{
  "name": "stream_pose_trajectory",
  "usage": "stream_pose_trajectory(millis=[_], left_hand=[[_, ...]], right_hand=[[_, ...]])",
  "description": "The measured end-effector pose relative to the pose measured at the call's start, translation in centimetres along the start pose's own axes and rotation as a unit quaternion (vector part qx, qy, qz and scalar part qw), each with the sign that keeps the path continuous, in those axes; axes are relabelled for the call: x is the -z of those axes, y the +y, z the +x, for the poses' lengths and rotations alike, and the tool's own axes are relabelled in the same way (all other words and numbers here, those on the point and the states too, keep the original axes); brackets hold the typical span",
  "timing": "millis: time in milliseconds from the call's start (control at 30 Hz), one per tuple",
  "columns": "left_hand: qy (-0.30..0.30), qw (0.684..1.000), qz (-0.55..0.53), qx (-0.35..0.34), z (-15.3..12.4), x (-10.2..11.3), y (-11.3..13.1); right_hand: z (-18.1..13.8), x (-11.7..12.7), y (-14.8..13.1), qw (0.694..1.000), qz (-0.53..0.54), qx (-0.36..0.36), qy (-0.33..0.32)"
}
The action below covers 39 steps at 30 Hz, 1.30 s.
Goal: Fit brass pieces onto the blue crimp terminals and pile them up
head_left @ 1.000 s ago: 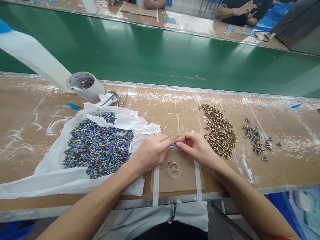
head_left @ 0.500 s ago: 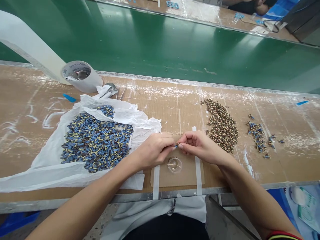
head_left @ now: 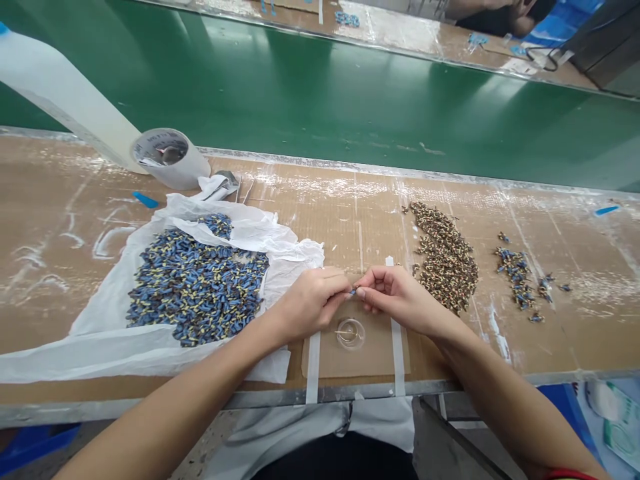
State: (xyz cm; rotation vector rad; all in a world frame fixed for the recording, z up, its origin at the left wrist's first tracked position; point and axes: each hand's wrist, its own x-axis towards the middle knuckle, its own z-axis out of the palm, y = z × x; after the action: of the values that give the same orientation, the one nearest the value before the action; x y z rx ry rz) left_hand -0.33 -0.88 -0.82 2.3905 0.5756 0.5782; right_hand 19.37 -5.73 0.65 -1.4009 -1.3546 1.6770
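Observation:
My left hand [head_left: 307, 303] and my right hand [head_left: 400, 297] meet fingertip to fingertip above the cardboard-covered bench [head_left: 340, 213]. Both are closed in a pinch on one tiny blue part [head_left: 353, 291] between them. Directly below them lies a small clear round dish [head_left: 350, 333] on a taped-down cardboard patch. To the left, a heap of small blue and yellow parts [head_left: 195, 287] rests on a white plastic sheet [head_left: 100, 347]. To the right of my right hand lies a pile of brownish parts [head_left: 445, 257].
A smaller scatter of blue parts [head_left: 520, 283] lies further right. A white tape roll [head_left: 170, 157] stands at the back left, with a metal tool [head_left: 225, 183] beside it. A green conveyor belt [head_left: 325, 93] runs behind the bench. Another person's arm [head_left: 493, 15] rests at the far side.
Both hands stay pinched together on the small part. The view has shifted slightly; nothing else has moved.

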Motion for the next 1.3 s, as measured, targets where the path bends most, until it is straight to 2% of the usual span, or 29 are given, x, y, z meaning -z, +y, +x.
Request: stream_pose_trajectory(millis=[167,300,467,700,933,1167,1300], left_hand=[[0.032,0.997,0.063,-0.010,-0.12,-0.16,-0.12],[0.071,0.996,0.052,0.009,-0.05,0.27,0.12],[0.098,0.994,0.040,0.019,-0.03,0.53,-0.09],[0.084,0.996,0.039,0.018,-0.04,0.32,-0.05],[0.034,0.994,-0.048,0.091,0.10,0.47,0.08],[-0.002,0.997,-0.035,0.065,0.30,0.42,0.00],[0.008,0.997,-0.029,0.065,0.24,0.22,-0.21]], right_hand=[[0.12,0.07,-0.42,0.998,0.057,-0.006,0.021],[0.26,0.19,-0.48,0.993,0.094,0.046,0.049],[0.63,0.16,0.18,0.990,0.118,0.067,0.041],[0.72,-0.09,0.26,0.992,0.059,0.086,0.066],[0.60,-0.14,0.30,0.991,0.019,0.104,0.083],[0.29,-0.67,0.32,0.987,-0.002,0.129,0.100],[0.39,-0.77,0.23,0.974,-0.114,0.160,0.110]])
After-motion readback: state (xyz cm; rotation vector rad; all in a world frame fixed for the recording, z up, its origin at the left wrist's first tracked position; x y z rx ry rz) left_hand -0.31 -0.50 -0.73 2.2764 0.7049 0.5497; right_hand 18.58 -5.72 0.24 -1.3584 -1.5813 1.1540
